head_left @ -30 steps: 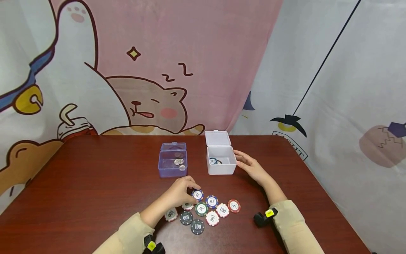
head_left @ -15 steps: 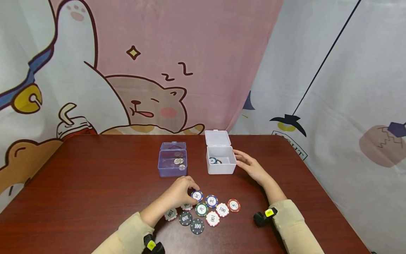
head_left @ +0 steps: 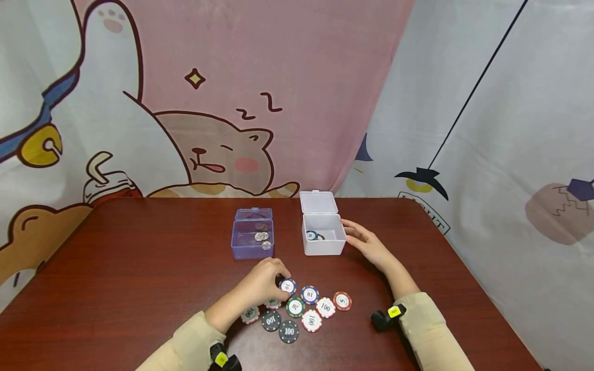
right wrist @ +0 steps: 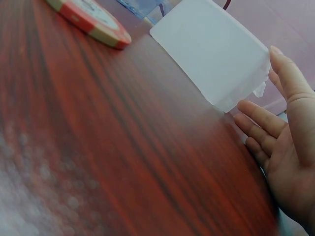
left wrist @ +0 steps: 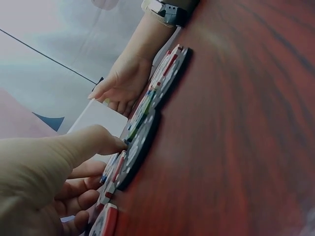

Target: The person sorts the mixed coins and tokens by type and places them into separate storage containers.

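My left hand (head_left: 264, 281) pinches a blue poker chip (head_left: 288, 286) marked 10 between thumb and fingers, low over the table. Around it lie another blue chip (head_left: 310, 294), a green 20 chip (head_left: 295, 307), black 100 chips (head_left: 289, 331), white 100 chips (head_left: 311, 320) and a red 5 chip (head_left: 343, 301). The hand partly covers one white chip. At the right side of an open white box (head_left: 324, 248), my right hand (head_left: 368, 246) rests its fingertips against the wall, fingers fairly straight. Inside that box are a few chips (head_left: 312, 235).
To the left of the white box stands an open blue see-through box (head_left: 252, 252) with several coins (head_left: 261, 236) in it. Both lids tilt back. A patterned curtain (head_left: 297, 103) hangs behind the dark red wooden table (head_left: 139, 288).
My left hand and the blue chip in it have shifted very slightly left. A black chip beside it has turned and slid a little. The right hand stays at the white box.
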The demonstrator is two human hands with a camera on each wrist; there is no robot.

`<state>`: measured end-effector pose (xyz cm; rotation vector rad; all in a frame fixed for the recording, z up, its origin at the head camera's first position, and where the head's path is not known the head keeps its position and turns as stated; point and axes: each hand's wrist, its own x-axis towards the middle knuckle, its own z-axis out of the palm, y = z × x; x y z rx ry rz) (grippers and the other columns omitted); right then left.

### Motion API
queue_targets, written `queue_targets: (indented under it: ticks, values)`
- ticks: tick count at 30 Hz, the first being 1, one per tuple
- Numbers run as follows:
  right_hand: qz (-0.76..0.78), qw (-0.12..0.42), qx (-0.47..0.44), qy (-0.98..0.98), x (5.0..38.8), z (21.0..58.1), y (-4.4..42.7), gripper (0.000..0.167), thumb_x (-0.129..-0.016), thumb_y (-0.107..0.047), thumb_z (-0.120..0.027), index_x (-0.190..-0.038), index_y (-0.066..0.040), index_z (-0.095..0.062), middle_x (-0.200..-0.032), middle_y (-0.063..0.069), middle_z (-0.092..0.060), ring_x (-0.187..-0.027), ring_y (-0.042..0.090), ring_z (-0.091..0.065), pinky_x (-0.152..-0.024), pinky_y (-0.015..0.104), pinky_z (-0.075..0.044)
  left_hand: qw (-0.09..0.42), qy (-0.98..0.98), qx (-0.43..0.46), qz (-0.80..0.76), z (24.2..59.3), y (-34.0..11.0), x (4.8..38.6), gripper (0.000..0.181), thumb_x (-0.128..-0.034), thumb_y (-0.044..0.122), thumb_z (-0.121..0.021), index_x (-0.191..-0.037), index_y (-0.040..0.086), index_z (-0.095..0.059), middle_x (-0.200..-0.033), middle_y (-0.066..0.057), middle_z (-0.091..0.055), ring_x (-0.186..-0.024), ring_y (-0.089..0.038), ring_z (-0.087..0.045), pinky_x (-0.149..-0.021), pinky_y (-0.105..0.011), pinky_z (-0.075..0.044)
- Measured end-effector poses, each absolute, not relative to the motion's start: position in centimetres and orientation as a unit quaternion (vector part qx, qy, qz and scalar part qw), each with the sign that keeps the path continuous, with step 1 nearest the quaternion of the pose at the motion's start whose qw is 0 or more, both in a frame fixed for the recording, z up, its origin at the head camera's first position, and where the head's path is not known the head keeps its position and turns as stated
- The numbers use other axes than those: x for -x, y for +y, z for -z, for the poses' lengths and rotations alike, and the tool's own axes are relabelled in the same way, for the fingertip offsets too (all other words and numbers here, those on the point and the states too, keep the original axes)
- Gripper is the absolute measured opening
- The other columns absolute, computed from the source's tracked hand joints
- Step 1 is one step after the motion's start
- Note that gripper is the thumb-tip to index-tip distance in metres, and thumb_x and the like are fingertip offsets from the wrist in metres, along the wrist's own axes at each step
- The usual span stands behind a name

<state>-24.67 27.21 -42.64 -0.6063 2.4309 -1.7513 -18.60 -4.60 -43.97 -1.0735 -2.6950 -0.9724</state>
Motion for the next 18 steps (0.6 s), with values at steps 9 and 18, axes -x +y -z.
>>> queue_targets:
  ticks: [9, 18]
  values:
    - [0.580, 0.047, 0.201, 0.788, 24.88, 42.80, 27.24, 0.049, -0.097, -0.002, -0.051, -0.144, 0.001, -0.037, -0.135, 0.030, -0.046, -0.125, 0.042, -0.043, -0.101, 0.058, -0.030, -0.007, -0.873, 0.362, 0.326, 43.44, -4.99, 18.76, 0.043, -0.0602, 0.015, -0.090, -0.097, 0.001, -0.074, -0.087, 0.000, -0.060, -0.080, -0.015, -0.056, -0.073, -0.027, -0.046]
    - [0.575, 0.046, 0.196, 0.793, 24.69, 42.68, 27.22, 0.049, -0.097, -0.003, -0.052, -0.144, 0.000, -0.038, -0.135, 0.029, -0.047, -0.125, 0.042, -0.043, -0.100, 0.058, -0.031, -0.007, -0.877, 0.361, 0.317, 43.46, -4.96, 18.90, 0.033, -0.0594, 0.016, -0.090, -0.088, 0.008, -0.076, -0.082, 0.003, -0.060, -0.077, -0.013, -0.054, -0.070, -0.027, -0.044]
